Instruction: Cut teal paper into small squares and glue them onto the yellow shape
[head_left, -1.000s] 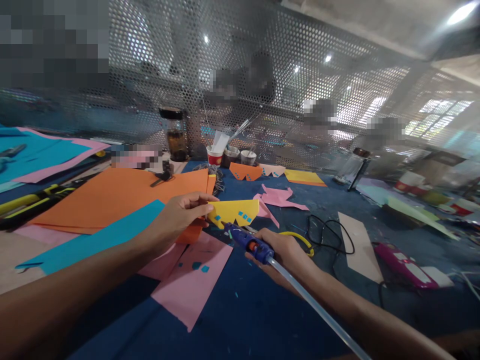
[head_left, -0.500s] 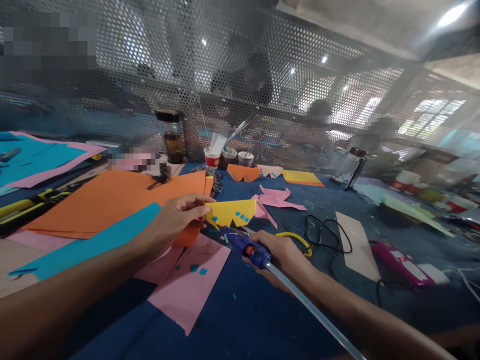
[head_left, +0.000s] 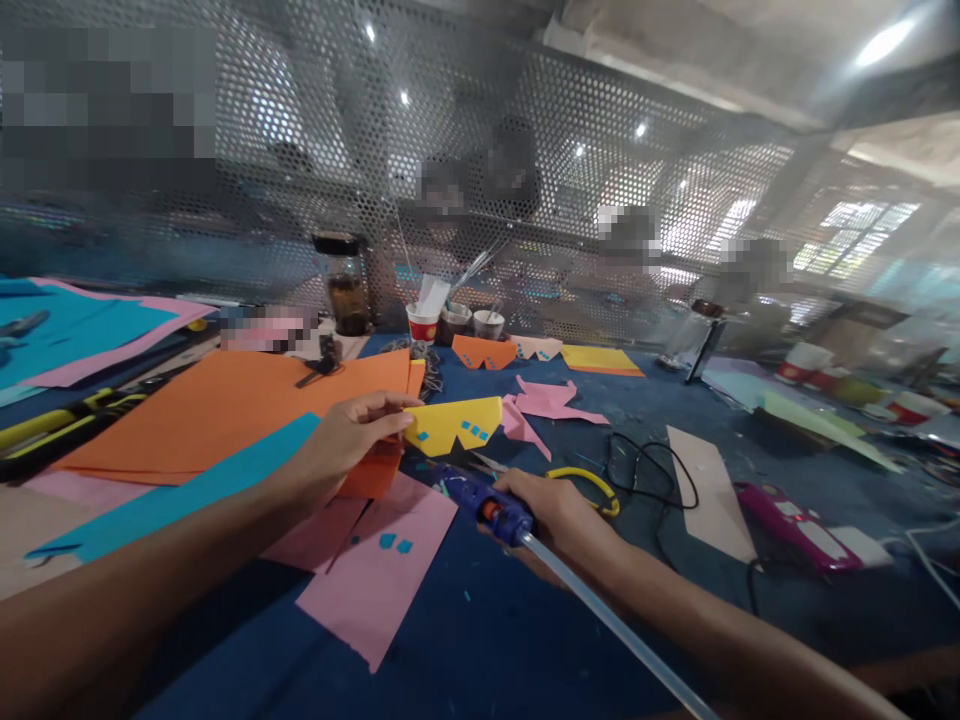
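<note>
My left hand point(head_left: 365, 432) pinches the left end of a yellow paper cutout point(head_left: 450, 422), which has a notched lower edge and small blue squares stuck on it. In my right hand point(head_left: 551, 505) is a blue glue gun point(head_left: 487, 507), a long clear glue stick point(head_left: 615, 620) running out of its back. The gun's nozzle points up and left, just below the yellow cutout; whether they touch is hard to see. Beneath, a pink paper sheet point(head_left: 394, 590) lies on the blue table with a few blue paper squares point(head_left: 388, 541) on it. Yellow-handled scissors point(head_left: 592, 485) lie partly behind my right hand.
Orange sheets point(head_left: 225, 410) and a blue paper strip point(head_left: 202, 490) spread at left. Behind stand an orange cutout point(head_left: 484, 352), paper cups point(head_left: 422, 326) and a dark-lidded jar point(head_left: 345, 290). A black cable point(head_left: 641, 470) and a magenta device point(head_left: 799, 528) lie at right.
The glue gun's nozzle has moved slightly down and left, away from the yellow cutout's lower edge. My left hand and the cutout have shifted slightly left.
</note>
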